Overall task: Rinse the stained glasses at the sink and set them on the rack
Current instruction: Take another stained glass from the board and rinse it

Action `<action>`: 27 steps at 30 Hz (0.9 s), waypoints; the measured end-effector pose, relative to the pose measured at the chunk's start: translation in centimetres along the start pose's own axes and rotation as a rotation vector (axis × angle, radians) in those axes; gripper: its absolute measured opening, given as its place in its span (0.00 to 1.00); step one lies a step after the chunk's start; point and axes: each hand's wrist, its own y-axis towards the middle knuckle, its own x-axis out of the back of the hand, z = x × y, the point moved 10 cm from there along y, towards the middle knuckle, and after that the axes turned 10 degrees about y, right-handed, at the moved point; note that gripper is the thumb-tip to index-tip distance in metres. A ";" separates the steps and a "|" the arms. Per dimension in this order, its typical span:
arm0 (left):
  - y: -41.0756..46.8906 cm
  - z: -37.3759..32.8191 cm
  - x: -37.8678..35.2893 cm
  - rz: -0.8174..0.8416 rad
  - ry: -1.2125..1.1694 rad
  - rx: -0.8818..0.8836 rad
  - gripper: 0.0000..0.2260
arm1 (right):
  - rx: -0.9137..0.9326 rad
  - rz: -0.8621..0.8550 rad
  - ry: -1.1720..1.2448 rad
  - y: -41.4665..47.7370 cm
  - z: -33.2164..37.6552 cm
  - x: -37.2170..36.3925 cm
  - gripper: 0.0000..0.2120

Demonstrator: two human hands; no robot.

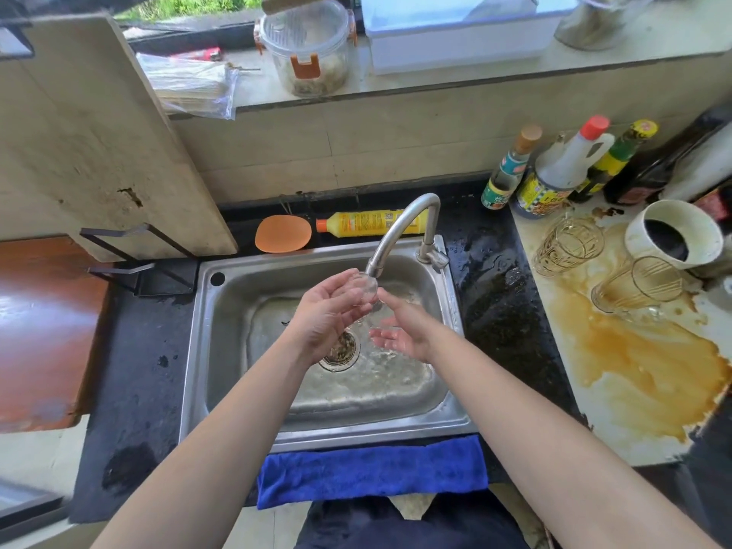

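Under the faucet (400, 231), glass (365, 288) in left hand (328, 311).

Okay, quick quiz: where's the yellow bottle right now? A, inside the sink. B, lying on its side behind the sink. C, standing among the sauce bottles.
B: the yellow bottle lies on its side on the counter behind the sink, beside the faucet.

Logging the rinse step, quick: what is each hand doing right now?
Left hand: closed on a glass under the tap.
Right hand: open, palm up, holding nothing.
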 end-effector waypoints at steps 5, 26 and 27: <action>0.5 -0.2 -0.9 -0.071 0.122 -0.007 0.18 | -0.023 0.025 0.027 -0.3 -0.4 0.7 0.31; 2.8 3.2 4.7 -0.291 0.333 0.173 0.17 | 0.366 0.042 -0.037 -1.8 4.9 1.0 0.11; 2.9 3.6 4.8 -0.302 0.275 0.202 0.13 | 0.393 0.064 -0.077 -2.1 5.1 0.9 0.12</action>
